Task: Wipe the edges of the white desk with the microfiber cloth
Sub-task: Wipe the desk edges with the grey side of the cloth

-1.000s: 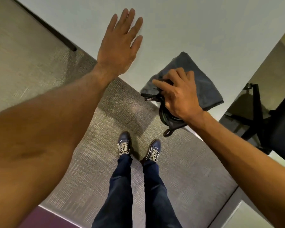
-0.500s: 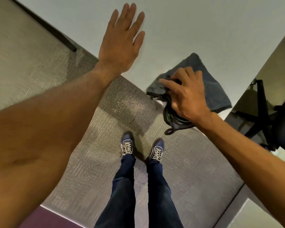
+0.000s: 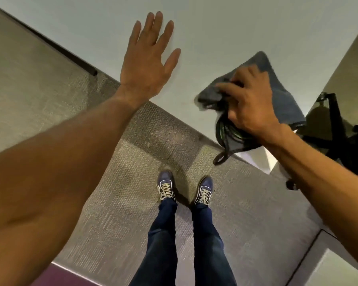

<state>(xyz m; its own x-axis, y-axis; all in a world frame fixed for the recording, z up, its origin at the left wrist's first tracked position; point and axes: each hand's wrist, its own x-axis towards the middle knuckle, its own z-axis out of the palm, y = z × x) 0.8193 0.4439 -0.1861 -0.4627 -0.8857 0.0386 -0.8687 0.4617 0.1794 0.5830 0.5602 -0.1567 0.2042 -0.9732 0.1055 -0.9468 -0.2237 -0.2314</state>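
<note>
The white desk [image 3: 215, 34] fills the top of the head view; its near edge runs diagonally from upper left to lower right. My left hand [image 3: 149, 58] lies flat on the desk near that edge, fingers spread, holding nothing. A dark grey microfiber cloth [image 3: 281, 91] is draped over the desk's edge close to its right corner. My right hand [image 3: 250, 104] presses down on the cloth and grips it. Part of the cloth and its dark hem loop [image 3: 221, 157] hang below the edge.
Grey carpet [image 3: 132, 203] covers the floor, where my blue shoes [image 3: 165, 186] stand just in front of the desk. A black office chair [image 3: 343, 131] stands at the right beyond the desk corner. A dark strip [image 3: 70, 54] runs along the desk at the upper left.
My right hand has slid the cloth to the right along the desk's edge, toward the corner. My left hand has stayed flat on the desk.
</note>
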